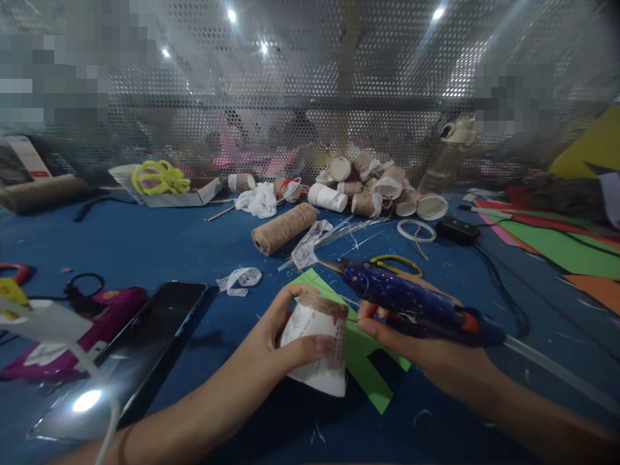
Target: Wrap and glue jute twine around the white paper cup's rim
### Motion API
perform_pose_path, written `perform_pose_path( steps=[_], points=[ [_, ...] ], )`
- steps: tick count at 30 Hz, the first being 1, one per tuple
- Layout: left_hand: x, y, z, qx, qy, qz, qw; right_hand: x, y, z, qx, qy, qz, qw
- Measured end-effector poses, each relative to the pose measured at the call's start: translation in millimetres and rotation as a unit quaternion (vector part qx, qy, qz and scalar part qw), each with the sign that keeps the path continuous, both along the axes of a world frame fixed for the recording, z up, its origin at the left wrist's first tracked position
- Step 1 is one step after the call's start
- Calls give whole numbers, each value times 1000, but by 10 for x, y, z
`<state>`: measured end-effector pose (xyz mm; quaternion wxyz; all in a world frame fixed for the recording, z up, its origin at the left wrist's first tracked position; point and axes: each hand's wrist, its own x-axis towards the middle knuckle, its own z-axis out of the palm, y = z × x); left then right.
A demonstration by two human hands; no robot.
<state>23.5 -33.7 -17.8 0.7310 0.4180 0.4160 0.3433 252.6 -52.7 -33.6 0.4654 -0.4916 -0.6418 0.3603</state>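
My left hand (278, 339) is closed around a white paper cup (312, 323), thumb across its front. The cup is upside down and slightly tilted, with brown twine (317, 301) wound around its upper end. My right hand (421, 352) grips a dark blue glue gun (402, 290) with a clear glue stick (557, 361) sticking out of its back. The gun's metal tip (330, 265) points left, above the cup and apart from it. A thin strand seems to run from the cup to my right fingertips. Beneath the cup lies cut green paper (371, 381).
A twine roll (285, 229) lies beyond the cup, near white scraps (241, 279). Several twine-wrapped cups (368, 187) are heaped at the back. At left are a phone (159, 336) and a magenta glue gun (101, 323). A black cable (504, 284) runs at right.
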Motion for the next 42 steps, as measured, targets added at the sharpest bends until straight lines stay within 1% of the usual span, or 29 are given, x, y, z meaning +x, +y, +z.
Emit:
perform_pose_path(
  steps=[3, 7, 10, 14, 18, 22, 29, 32, 38, 42],
  points=[
    [19, -26, 49, -9, 27, 17, 999, -1, -9, 3, 5, -12, 0, 1000],
    [27, -33, 72, -12, 6, 22, 1000, -10, -19, 24, -1, 3, 4, 1000],
    [15, -27, 47, -17, 5, 18, 1000, -21, -16, 27, 2, 8, 6, 1000],
    [-4, -30, 11, -13, -6, -7, 1000, -28, -9, -3, 5, 15, 17, 1000],
    [-2, -39, 20, -14, -13, -11, 1000, -30, -14, -28, 6, 17, 22, 1000],
    [-5, -41, 10, -18, -29, -16, 999, -41, -22, -12, 9, 17, 24, 1000],
    [-21, -13, -72, 12, -66, -51, 996, -85, -8, 16, 9, 42, 2, 999],
    [-23, -4, -70, 31, -77, -47, 995, -92, -16, 10, 4, 58, -5, 998],
    [-57, 1, -87, -2, -68, -57, 996, -51, 2, -77, 5, 19, -23, 1000],
    [-35, -12, -66, -16, -61, -64, 996, -62, 14, -46, 8, 38, 12, 999]
  ],
)
